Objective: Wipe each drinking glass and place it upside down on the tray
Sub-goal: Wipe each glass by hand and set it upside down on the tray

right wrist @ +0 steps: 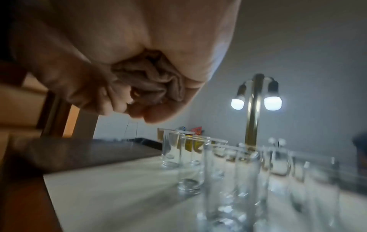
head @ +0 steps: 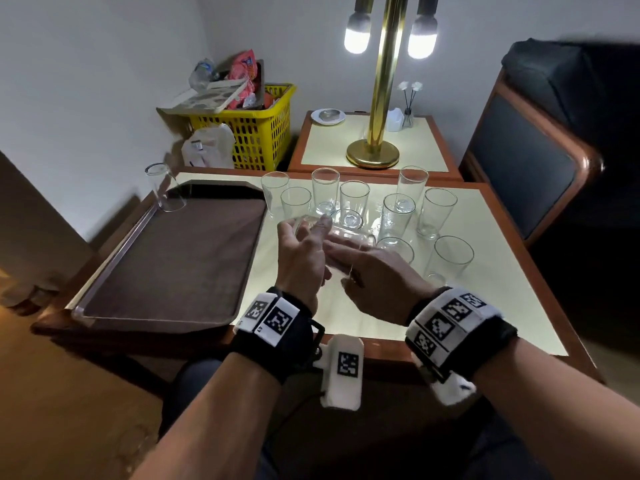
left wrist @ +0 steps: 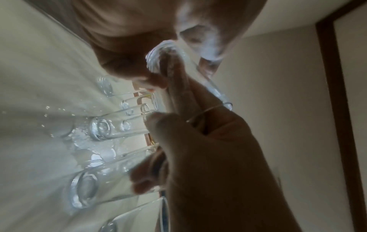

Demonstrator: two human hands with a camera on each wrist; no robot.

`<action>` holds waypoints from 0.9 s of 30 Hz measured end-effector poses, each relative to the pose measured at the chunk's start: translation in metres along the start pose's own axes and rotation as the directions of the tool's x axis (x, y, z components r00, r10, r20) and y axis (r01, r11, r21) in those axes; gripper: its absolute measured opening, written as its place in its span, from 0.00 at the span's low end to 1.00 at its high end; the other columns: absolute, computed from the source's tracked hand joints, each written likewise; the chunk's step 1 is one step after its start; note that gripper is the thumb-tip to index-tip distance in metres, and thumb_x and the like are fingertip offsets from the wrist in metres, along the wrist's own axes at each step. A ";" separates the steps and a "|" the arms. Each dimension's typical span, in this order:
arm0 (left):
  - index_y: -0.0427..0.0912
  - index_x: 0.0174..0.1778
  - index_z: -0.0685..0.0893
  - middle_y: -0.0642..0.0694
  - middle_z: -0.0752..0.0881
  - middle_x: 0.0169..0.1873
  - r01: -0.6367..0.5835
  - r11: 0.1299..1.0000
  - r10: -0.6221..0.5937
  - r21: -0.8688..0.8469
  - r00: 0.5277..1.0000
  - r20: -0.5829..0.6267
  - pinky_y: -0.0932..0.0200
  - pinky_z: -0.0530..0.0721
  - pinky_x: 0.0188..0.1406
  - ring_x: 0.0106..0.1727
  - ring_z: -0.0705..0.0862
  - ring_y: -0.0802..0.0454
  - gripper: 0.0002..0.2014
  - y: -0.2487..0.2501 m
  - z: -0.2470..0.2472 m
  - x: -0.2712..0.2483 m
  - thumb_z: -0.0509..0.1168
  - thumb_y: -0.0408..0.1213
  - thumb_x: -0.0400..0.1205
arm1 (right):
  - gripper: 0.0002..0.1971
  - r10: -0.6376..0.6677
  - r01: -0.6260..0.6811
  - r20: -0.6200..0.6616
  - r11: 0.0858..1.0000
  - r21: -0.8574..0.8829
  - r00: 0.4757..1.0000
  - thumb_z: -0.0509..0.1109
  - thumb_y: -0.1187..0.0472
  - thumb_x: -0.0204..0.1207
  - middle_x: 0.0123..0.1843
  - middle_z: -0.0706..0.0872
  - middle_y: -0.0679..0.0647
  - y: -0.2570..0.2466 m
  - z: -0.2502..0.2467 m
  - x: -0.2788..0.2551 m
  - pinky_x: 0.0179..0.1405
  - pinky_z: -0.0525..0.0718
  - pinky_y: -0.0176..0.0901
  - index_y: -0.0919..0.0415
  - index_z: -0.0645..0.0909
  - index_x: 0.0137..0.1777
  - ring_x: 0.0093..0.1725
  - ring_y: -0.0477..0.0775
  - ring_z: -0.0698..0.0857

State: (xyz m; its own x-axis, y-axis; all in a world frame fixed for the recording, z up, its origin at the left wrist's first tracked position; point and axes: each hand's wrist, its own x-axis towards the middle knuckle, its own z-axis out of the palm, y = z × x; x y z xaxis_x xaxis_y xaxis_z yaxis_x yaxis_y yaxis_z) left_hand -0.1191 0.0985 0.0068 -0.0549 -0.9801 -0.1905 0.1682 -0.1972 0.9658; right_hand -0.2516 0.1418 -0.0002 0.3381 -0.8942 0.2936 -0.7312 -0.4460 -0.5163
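Between my fingers, my left hand [head: 300,251] grips a glass [head: 341,237] while my right hand [head: 372,268] pushes cloth [right wrist: 151,81] inside it; beyond them one upturned glass [head: 162,187] stands on the tray [head: 114,258], with ten upright glasses [head: 394,216] left.

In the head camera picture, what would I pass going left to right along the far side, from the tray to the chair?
Tray with one upturned glass → yellow basket → white dish → brass lamp → reed diffuser → dark chair.
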 end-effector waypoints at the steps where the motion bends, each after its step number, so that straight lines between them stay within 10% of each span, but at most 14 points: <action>1: 0.50 0.66 0.71 0.46 0.79 0.40 -0.030 0.999 0.030 -0.038 0.999 0.009 0.61 0.76 0.23 0.29 0.78 0.56 0.17 0.002 0.002 -0.001 0.69 0.47 0.86 | 0.36 0.098 -0.090 -0.022 0.969 0.232 0.995 0.64 0.74 0.76 0.73 0.85 0.47 -0.003 -0.001 0.002 0.48 0.92 0.49 0.36 0.76 0.77 0.53 0.50 0.92; 3: 0.44 0.67 0.71 0.40 0.79 0.41 -0.126 0.987 0.133 -0.097 0.988 0.077 0.54 0.79 0.30 0.35 0.81 0.48 0.19 0.004 0.003 -0.004 0.70 0.44 0.86 | 0.35 0.242 -0.243 0.106 0.651 0.720 0.964 0.69 0.81 0.75 0.50 0.90 0.60 -0.012 -0.008 0.004 0.24 0.87 0.46 0.42 0.79 0.72 0.26 0.52 0.86; 5: 0.44 0.65 0.70 0.36 0.80 0.43 -0.168 0.984 0.177 -0.063 0.968 0.178 0.49 0.77 0.29 0.33 0.78 0.43 0.19 0.007 -0.001 -0.005 0.69 0.48 0.86 | 0.32 0.238 -0.284 0.196 0.429 0.858 0.951 0.70 0.81 0.75 0.42 0.85 0.67 -0.014 -0.018 0.002 0.18 0.82 0.41 0.56 0.79 0.76 0.20 0.52 0.83; 7: 0.53 0.60 0.69 0.36 0.81 0.44 -0.091 0.995 0.082 0.039 0.977 0.197 0.56 0.70 0.24 0.25 0.73 0.48 0.14 0.015 -0.005 -0.002 0.65 0.52 0.88 | 0.36 0.252 -0.262 0.116 0.683 0.682 0.961 0.67 0.81 0.77 0.55 0.88 0.63 -0.012 -0.020 0.003 0.26 0.88 0.40 0.53 0.74 0.82 0.29 0.51 0.90; 9: 0.52 0.64 0.67 0.40 0.79 0.42 -0.008 0.997 -0.002 0.072 0.989 0.145 0.61 0.67 0.20 0.20 0.70 0.55 0.17 0.022 -0.006 0.004 0.65 0.53 0.87 | 0.43 0.103 -0.103 0.011 0.991 0.080 0.995 0.61 0.79 0.78 0.82 0.73 0.39 -0.013 -0.018 0.005 0.49 0.91 0.37 0.39 0.64 0.86 0.56 0.47 0.91; 11: 0.50 0.63 0.69 0.44 0.75 0.37 -0.033 0.999 0.031 0.017 0.994 0.103 0.64 0.67 0.19 0.20 0.71 0.59 0.17 0.025 -0.004 0.005 0.69 0.47 0.86 | 0.45 -0.008 0.017 0.038 0.971 -0.238 0.999 0.59 0.76 0.76 0.88 0.60 0.34 -0.015 -0.010 0.005 0.54 0.92 0.46 0.35 0.59 0.87 0.66 0.52 0.88; 13: 0.52 0.57 0.69 0.46 0.74 0.35 -0.098 0.992 0.104 -0.074 0.990 0.092 0.61 0.70 0.22 0.24 0.72 0.56 0.15 0.025 -0.003 0.002 0.71 0.42 0.85 | 0.42 0.040 -0.038 -0.016 0.991 0.127 0.999 0.62 0.79 0.75 0.77 0.80 0.42 -0.019 -0.013 0.009 0.47 0.93 0.47 0.41 0.68 0.84 0.55 0.51 0.92; 16: 0.47 0.61 0.69 0.43 0.78 0.34 -0.171 0.972 0.194 -0.164 0.972 0.135 0.50 0.73 0.31 0.31 0.74 0.45 0.22 0.026 -0.006 -0.003 0.74 0.46 0.81 | 0.32 0.159 -0.262 0.209 0.514 0.817 0.965 0.68 0.83 0.76 0.44 0.88 0.64 -0.028 -0.026 0.013 0.19 0.83 0.39 0.57 0.79 0.76 0.24 0.55 0.87; 17: 0.48 0.60 0.69 0.40 0.79 0.39 -0.172 0.978 0.188 -0.121 0.972 0.141 0.53 0.71 0.28 0.30 0.73 0.46 0.22 0.028 -0.008 -0.001 0.74 0.49 0.81 | 0.31 0.165 -0.275 0.222 0.489 0.828 0.961 0.68 0.83 0.76 0.43 0.88 0.66 -0.028 -0.029 0.014 0.19 0.83 0.39 0.58 0.78 0.77 0.24 0.55 0.88; 20: 0.54 0.54 0.69 0.34 0.81 0.49 -0.057 0.998 0.056 0.005 0.994 0.098 0.62 0.65 0.21 0.19 0.68 0.56 0.16 0.031 -0.014 0.003 0.69 0.55 0.84 | 0.40 0.084 -0.088 0.030 0.977 0.196 0.996 0.60 0.79 0.77 0.78 0.79 0.41 -0.028 -0.027 0.018 0.49 0.91 0.45 0.45 0.69 0.85 0.60 0.48 0.90; 22: 0.51 0.59 0.69 0.42 0.77 0.41 -0.054 0.998 0.056 -0.034 0.996 0.069 0.63 0.66 0.19 0.19 0.69 0.60 0.16 0.032 -0.013 0.004 0.69 0.49 0.85 | 0.43 -0.049 0.060 0.065 0.982 -0.180 0.997 0.58 0.77 0.76 0.87 0.61 0.33 -0.028 -0.019 0.016 0.54 0.88 0.40 0.39 0.64 0.86 0.66 0.47 0.87; 24: 0.45 0.60 0.67 0.47 0.74 0.35 -0.106 0.991 0.111 -0.083 0.992 0.056 0.63 0.66 0.19 0.21 0.71 0.58 0.20 0.031 -0.012 0.006 0.72 0.44 0.83 | 0.42 -0.014 0.011 0.021 0.993 0.122 1.000 0.60 0.81 0.74 0.80 0.78 0.40 -0.032 -0.017 0.020 0.49 0.91 0.44 0.46 0.69 0.85 0.54 0.44 0.91; 27: 0.37 0.65 0.67 0.38 0.74 0.35 -0.141 0.977 0.162 -0.158 0.977 0.135 0.57 0.68 0.24 0.27 0.70 0.47 0.30 0.028 -0.015 0.004 0.76 0.49 0.80 | 0.35 0.215 -0.309 0.224 0.599 0.739 0.951 0.65 0.86 0.74 0.35 0.88 0.49 -0.033 -0.025 0.024 0.18 0.82 0.41 0.60 0.76 0.79 0.22 0.48 0.85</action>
State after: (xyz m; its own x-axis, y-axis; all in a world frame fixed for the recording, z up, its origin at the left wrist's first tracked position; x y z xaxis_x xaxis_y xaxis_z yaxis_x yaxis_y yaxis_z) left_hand -0.1002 0.0887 0.0308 -0.1591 -0.9873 -0.0058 0.3277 -0.0583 0.9430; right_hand -0.2340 0.1364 0.0436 0.2966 -0.9549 -0.0119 -0.1049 -0.0202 -0.9943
